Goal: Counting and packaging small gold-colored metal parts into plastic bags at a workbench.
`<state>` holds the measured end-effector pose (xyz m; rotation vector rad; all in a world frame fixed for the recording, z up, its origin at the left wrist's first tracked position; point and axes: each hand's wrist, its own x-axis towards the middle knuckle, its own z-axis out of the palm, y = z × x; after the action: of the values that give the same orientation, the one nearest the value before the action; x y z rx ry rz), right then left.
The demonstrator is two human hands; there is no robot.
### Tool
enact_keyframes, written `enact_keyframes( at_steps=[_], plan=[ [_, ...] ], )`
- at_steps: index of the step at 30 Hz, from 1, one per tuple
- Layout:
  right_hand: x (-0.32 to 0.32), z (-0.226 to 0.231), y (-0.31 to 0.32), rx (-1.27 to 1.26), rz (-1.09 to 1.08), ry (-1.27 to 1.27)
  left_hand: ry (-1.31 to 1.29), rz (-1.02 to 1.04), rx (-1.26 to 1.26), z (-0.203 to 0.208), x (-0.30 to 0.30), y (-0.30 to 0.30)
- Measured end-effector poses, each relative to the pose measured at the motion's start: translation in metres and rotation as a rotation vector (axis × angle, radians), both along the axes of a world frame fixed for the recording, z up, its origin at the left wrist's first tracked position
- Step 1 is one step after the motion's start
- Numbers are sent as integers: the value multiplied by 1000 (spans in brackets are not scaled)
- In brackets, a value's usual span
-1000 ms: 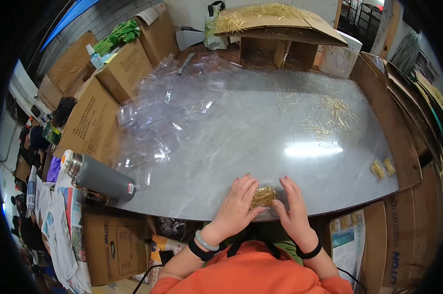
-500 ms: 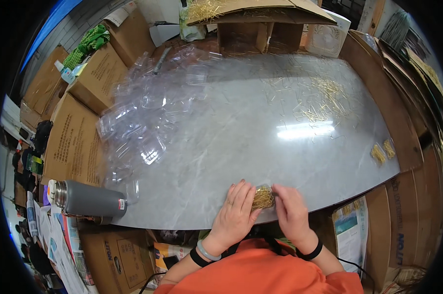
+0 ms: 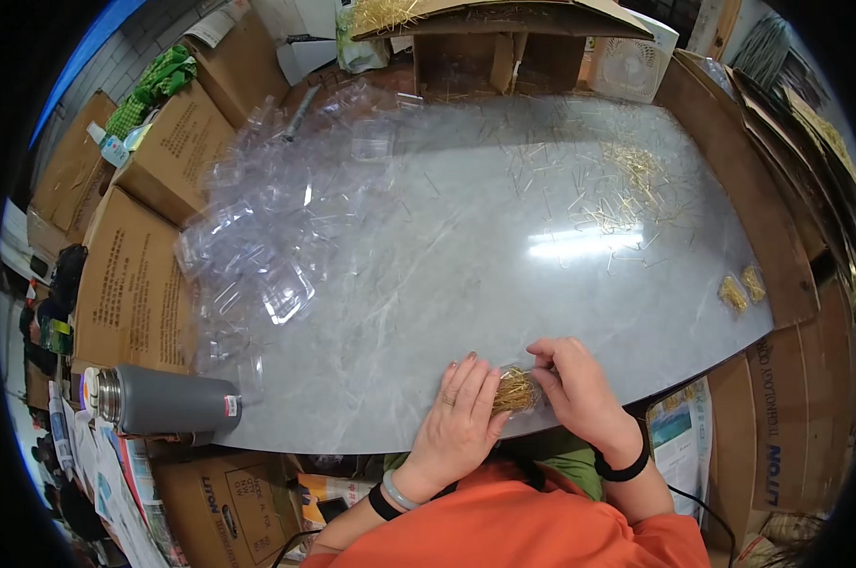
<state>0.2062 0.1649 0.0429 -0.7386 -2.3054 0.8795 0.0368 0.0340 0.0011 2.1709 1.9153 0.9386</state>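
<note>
At the table's near edge, a small transparent plastic box packed with gold wire hooks (image 3: 514,392) sits between my hands. My left hand (image 3: 454,417) grips it from the left, fingers pressed together along its side and thumb at the near edge. Curled against its right side is my right hand (image 3: 579,388), thumb and forefinger pinched at the box's far right corner. My fingers hide part of the box's rim. Two similar filled boxes (image 3: 741,288) lie near the right table edge. A loose heap of gold wire hooks (image 3: 633,166) spreads over the far right tabletop.
Many empty transparent plastic boxes (image 3: 286,213) pile up on the table's left. A grey thermos (image 3: 168,400) lies on its side at the near left. Cardboard boxes (image 3: 130,284) wall the left side, a cardboard strip (image 3: 745,185) the right. At the back stands a white fan (image 3: 629,64).
My right hand has shifted slightly right and its fingers have curled in more at the box's corner. The left hand stays on the box. The whole view has tilted slightly.
</note>
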Motion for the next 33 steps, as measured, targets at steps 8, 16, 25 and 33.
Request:
enact_keyframes(
  at_steps=[8, 16, 25, 33],
  plan=[
    [-3, 2, 2, 4, -47, 76, -6, 1, -3, 3, -1, 1],
    [-3, -18, -20, -74, -199, 188, -5, 0, 10, 3, 0, 2],
    [-14, -25, -39, 19, -323, 91, 51, 39, -1, -1, 3, 0],
    [-13, -28, -42, 205, -253, 155, -59, 63, 94, -4, 3, -2]
  ],
)
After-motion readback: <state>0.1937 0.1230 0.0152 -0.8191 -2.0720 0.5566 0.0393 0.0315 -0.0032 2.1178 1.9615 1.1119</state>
